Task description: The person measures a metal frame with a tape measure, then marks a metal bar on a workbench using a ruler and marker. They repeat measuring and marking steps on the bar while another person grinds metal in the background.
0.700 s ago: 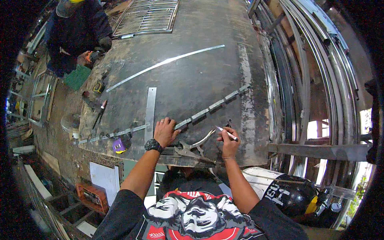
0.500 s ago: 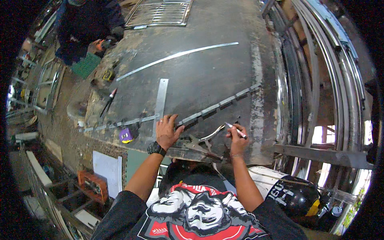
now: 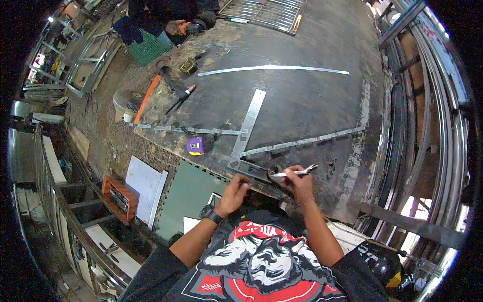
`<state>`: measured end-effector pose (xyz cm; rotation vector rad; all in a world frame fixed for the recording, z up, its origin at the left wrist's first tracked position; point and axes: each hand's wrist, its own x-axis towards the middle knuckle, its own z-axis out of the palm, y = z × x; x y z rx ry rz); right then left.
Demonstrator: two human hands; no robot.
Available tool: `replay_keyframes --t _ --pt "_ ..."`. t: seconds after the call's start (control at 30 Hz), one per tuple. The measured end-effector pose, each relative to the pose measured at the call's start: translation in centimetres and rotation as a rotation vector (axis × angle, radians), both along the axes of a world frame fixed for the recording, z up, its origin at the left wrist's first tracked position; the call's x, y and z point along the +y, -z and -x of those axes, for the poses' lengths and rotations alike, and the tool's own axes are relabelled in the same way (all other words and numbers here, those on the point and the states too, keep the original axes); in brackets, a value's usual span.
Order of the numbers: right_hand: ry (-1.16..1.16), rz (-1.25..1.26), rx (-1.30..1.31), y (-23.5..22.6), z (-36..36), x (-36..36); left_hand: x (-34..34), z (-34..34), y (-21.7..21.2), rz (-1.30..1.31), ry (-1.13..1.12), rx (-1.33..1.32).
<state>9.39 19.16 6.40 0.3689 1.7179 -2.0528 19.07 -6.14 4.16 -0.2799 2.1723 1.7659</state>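
Our left hand (image 3: 232, 197) hangs by the near edge of our dark, scuffed worktop (image 3: 307, 108), on this side of a broad, flat silver metal bar (image 3: 253, 111), its fingers loosely curled; whether it holds anything we cannot tell. Our right hand (image 3: 301, 187) grips a slim white marker pen (image 3: 283, 174), right of the bar's near end. Left of the bar sits a purple-and-yellow tape measure (image 3: 195, 146), just beside a grey segmented metal strip (image 3: 173, 129) that reaches the bar. A second grey segmented strip (image 3: 302, 142) runs out from the bar's right side. Beyond the bar lies a long, thin silver strip (image 3: 274, 67); farther off, a barred metal grille (image 3: 261, 11).
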Motion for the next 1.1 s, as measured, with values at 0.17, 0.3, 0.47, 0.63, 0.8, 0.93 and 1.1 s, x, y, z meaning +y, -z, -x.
replay_keyframes --t 0.17,0.3,0.47,0.63,0.8,0.93,1.1 --pt "-0.107 0.032 -0.018 -2.5 -1.0 -3.8 0.5 1.4 -3.1 -0.366 0.037 0.063" --pt "-0.067 -0.005 -0.024 -4.2 -1.7 -5.9 -1.6 2.2 -4.3 -0.402 0.084 0.119" --pt "-0.051 -0.002 -0.008 -5.0 -2.1 -8.0 -4.8 2.8 -4.7 -0.432 0.158 0.129" --pt "-0.081 0.027 0.015 -4.2 -3.5 -10.7 -6.9 2.7 -5.4 -0.385 0.237 0.124" --pt "-0.177 -0.015 0.052 -3.3 -5.6 -13.1 -7.8 2.0 -5.9 -0.219 0.265 0.140" --pt "-0.130 0.172 -0.120 -3.4 -6.4 -12.8 -8.6 2.2 -5.5 -0.254 0.228 0.057" --pt "0.003 0.040 -0.012 -2.5 -6.5 -12.1 -9.0 2.8 -5.4 -0.208 0.270 0.094"
